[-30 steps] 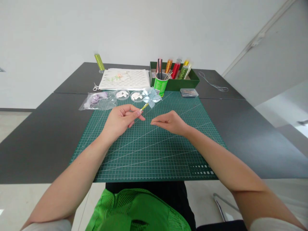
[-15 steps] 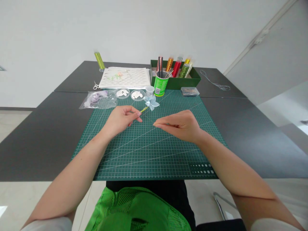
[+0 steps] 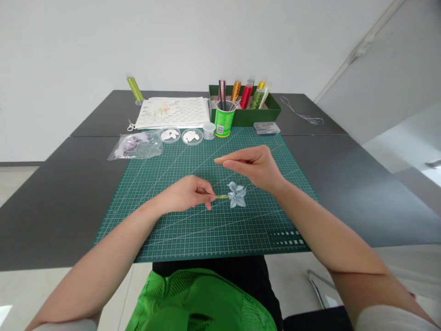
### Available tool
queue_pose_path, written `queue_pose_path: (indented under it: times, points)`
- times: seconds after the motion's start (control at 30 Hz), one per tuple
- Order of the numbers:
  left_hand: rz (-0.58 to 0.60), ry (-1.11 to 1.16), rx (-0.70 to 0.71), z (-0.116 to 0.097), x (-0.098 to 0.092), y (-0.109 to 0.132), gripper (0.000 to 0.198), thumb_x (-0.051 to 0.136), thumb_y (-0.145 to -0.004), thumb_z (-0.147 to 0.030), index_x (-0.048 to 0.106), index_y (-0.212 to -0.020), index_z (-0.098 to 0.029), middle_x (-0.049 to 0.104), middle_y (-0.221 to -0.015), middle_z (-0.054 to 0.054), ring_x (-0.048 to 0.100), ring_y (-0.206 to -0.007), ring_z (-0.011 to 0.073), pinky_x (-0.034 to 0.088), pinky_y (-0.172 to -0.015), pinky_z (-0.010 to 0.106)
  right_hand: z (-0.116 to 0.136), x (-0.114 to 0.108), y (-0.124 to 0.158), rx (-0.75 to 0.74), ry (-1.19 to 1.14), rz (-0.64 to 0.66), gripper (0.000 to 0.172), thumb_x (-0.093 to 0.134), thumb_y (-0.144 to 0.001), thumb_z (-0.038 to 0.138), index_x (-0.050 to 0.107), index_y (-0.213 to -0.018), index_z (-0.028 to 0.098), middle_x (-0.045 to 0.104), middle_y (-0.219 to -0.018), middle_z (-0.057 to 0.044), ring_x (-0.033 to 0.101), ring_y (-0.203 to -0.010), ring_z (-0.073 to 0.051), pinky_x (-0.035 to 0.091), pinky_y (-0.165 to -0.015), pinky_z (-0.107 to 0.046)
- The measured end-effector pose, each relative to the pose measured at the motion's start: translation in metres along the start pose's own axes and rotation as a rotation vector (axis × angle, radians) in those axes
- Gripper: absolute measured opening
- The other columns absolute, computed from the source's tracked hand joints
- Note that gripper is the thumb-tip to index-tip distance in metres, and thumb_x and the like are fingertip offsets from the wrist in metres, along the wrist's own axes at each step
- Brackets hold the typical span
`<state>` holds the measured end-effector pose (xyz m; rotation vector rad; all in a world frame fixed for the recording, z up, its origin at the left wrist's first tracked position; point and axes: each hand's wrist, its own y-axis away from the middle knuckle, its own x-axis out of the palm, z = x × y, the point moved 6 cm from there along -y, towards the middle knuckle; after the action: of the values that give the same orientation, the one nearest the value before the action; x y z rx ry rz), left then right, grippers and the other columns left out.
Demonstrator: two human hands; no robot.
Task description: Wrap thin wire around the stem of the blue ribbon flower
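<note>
My left hand pinches the yellow-green stem of a small pale blue flower, which lies low over the green cutting mat just right of the fingertips. Above and slightly right of the flower, my right hand hovers with its fingers pressed together in a pinch pointing left; whatever it holds is too thin to make out.
At the mat's far edge stand two small dishes of white pieces, a little jar, a green cup of tools and a plastic bag. Behind are a green box of coloured tubes, patterned sheets, scissors, a clear case.
My left hand has brought the flower down and toward me, from near the far dishes to the middle of the mat. My right hand has lifted and moved further away.
</note>
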<state>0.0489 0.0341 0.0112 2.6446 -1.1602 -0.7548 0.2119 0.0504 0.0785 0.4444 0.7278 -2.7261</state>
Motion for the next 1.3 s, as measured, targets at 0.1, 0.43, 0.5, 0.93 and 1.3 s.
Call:
queue_pose_path:
  times: [0.1,0.43,0.5,0.93,1.3]
  points:
    - [0.022,-0.006,0.030,-0.002,0.004,-0.001,0.016,0.065,-0.083,-0.031,0.075,-0.080,-0.019,0.077,-0.072,0.002,0.048,-0.048,0.0099,0.032,-0.047,0.021,-0.010,0.002,-0.004,0.004,0.061,0.014,0.021,0.068,-0.092,0.029,0.082,-0.105,0.022,0.081,-0.093,-0.005,0.074,-0.078,-0.017,0.057,-0.065,-0.026]
    - [0.008,-0.005,0.092,-0.006,0.003,0.001,0.018,0.064,-0.087,-0.032,0.072,-0.080,-0.018,0.077,-0.072,0.001,0.048,-0.048,0.0085,0.031,-0.047,0.020,-0.068,0.012,-0.011,0.117,0.133,0.171,0.028,0.061,-0.094,0.032,0.080,-0.111,0.020,0.079,-0.112,-0.005,0.075,-0.105,-0.021,0.058,-0.094,-0.037]
    - [-0.008,-0.010,0.125,-0.008,0.001,0.002,0.018,0.064,-0.089,-0.033,0.072,-0.082,-0.018,0.077,-0.073,0.000,0.048,-0.048,0.0082,0.031,-0.047,0.020,-0.080,0.016,-0.010,0.146,0.158,0.258,0.029,0.061,-0.094,0.033,0.079,-0.112,0.019,0.079,-0.111,-0.006,0.074,-0.104,-0.022,0.056,-0.094,-0.036]
    - [-0.690,-0.169,0.323,-0.017,-0.038,0.018,0.028,0.062,-0.093,-0.033,0.075,-0.114,-0.020,0.077,-0.074,-0.001,0.056,-0.050,0.0096,0.040,-0.052,0.021,-0.104,0.020,-0.005,0.259,0.097,0.442,0.029,0.072,-0.084,0.046,0.077,-0.089,0.018,0.065,-0.068,0.000,0.057,-0.072,-0.017,0.046,-0.070,-0.028]
    - [-0.588,0.267,0.281,-0.011,-0.046,0.014,0.029,0.070,-0.085,-0.037,0.080,-0.099,-0.014,0.074,-0.069,0.004,0.039,-0.044,0.0061,0.033,-0.043,0.020,-0.111,-0.031,-0.011,0.532,0.370,-0.139,0.030,0.052,-0.095,0.042,0.042,-0.075,0.023,0.047,-0.067,0.000,0.049,-0.067,-0.018,0.046,-0.075,-0.037]
